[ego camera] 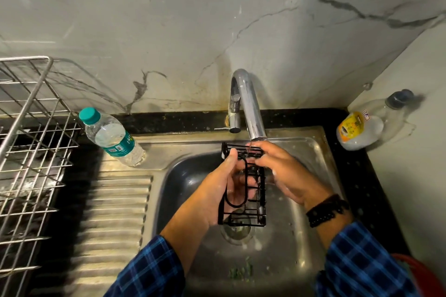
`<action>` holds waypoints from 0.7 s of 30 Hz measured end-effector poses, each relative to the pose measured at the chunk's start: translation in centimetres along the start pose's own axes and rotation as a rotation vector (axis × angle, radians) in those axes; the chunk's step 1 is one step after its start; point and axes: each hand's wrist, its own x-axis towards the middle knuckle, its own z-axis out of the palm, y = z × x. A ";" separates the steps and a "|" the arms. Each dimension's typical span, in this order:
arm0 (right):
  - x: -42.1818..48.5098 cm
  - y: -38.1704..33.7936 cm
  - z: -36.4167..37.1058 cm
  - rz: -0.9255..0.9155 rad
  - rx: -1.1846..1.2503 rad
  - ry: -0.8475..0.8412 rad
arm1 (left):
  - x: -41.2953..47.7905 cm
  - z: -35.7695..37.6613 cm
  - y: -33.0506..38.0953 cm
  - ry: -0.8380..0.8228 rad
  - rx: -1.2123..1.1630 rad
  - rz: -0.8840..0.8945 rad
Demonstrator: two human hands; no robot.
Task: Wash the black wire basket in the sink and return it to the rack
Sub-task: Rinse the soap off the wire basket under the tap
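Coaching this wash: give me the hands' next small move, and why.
Probably shift the black wire basket so its lower end reaches the thin stream from the curved chrome tap. Only its top end sits under the spout, while the left hand and the right hand both grip it.

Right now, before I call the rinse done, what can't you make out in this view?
Head view only.
The black wire basket: top right corner is hidden under the right hand. Residue on the thin wires against the left hand is too small to see.
The rack: cut off by the left edge.
The drain: partly behind the basket.
Flow from the faucet: too faint to judge.
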 end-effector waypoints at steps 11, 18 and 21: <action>0.7 1.7 0.7 -0.082 -0.212 0.258 | -0.1 1.7 0.4 0.241 0.253 0.203; 0.9 2.2 -0.4 0.021 -0.103 0.415 | 0.4 2.3 1.1 0.229 0.352 0.357; 1.3 2.5 -1.9 0.101 0.134 0.441 | 0.0 2.1 1.5 -0.069 0.173 0.260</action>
